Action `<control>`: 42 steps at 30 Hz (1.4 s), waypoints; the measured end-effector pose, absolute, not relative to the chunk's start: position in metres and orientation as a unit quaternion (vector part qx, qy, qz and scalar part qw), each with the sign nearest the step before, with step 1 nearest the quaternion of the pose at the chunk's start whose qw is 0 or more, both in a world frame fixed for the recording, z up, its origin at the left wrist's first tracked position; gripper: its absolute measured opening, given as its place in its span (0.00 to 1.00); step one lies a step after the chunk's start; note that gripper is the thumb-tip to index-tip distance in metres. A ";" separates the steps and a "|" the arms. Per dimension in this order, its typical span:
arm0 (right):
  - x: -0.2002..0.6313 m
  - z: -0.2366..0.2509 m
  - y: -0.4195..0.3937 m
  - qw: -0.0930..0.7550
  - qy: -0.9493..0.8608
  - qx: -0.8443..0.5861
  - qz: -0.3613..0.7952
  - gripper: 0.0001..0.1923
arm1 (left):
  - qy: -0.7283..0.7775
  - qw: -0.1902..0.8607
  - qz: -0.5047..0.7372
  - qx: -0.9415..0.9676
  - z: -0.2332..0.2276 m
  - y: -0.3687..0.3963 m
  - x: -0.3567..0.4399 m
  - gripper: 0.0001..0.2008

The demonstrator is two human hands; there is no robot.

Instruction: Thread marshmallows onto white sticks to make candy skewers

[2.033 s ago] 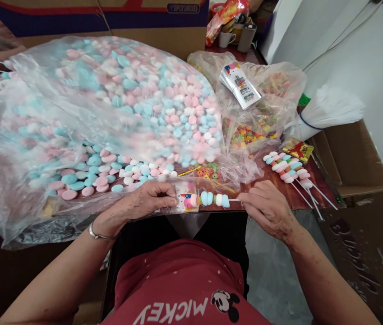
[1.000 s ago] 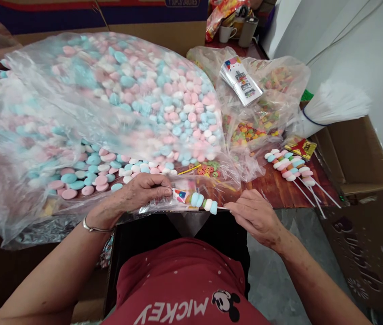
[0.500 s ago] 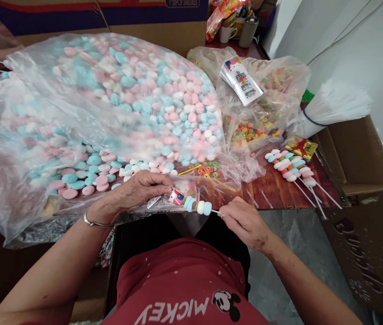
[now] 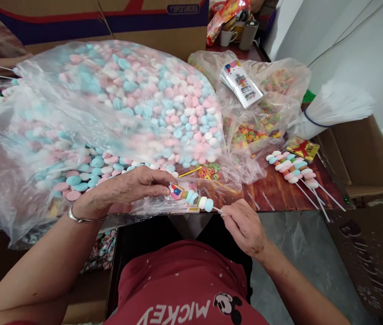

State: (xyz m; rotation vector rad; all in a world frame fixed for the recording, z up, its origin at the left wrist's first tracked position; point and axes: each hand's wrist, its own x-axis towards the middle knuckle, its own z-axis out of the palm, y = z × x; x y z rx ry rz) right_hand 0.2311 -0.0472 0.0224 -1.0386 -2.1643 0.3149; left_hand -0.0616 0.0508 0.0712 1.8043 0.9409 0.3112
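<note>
My left hand [image 4: 128,187] pinches a small printed card [image 4: 176,191] at the tip of a candy skewer [image 4: 196,200]. The skewer carries blue, pink and white marshmallow pieces on a thin white stick. My right hand [image 4: 243,225] grips the stick's lower end at the table's front edge. Both hands hold the skewer over the open mouth of a huge clear bag of pink, blue and white marshmallows [image 4: 110,113].
Several finished skewers [image 4: 293,169] lie on the wooden table [image 4: 272,189] at right. A bag of coloured ring candies [image 4: 259,122] bears a stack of printed cards [image 4: 242,83]. A bundle of white sticks [image 4: 333,106] and an open carton [image 4: 360,158] stand at far right.
The skewer has shifted left and tilted, its stick end lower. My right hand came down and leftward toward my body; my left hand kept hold at the card end.
</note>
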 end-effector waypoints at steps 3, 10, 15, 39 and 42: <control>0.232 0.025 -0.048 0.349 -0.843 -0.399 0.096 0.09 | 0.380 0.502 0.088 0.772 0.079 0.049 -0.055 0.10; 0.223 0.022 -0.050 0.350 -0.838 -0.392 0.147 0.10 | 0.344 0.468 0.063 0.812 0.084 0.040 -0.037 0.09; 0.210 0.006 -0.057 0.341 -0.775 -0.434 0.308 0.13 | 0.315 0.459 0.104 0.824 0.085 0.039 -0.029 0.10; 0.193 -0.013 -0.073 0.412 -0.602 -0.462 0.505 0.15 | 0.329 0.687 0.613 0.209 0.053 0.015 -0.011 0.27; 0.191 -0.013 -0.075 0.408 -0.608 -0.462 0.500 0.14 | 0.303 0.680 0.643 0.178 0.052 0.022 -0.008 0.22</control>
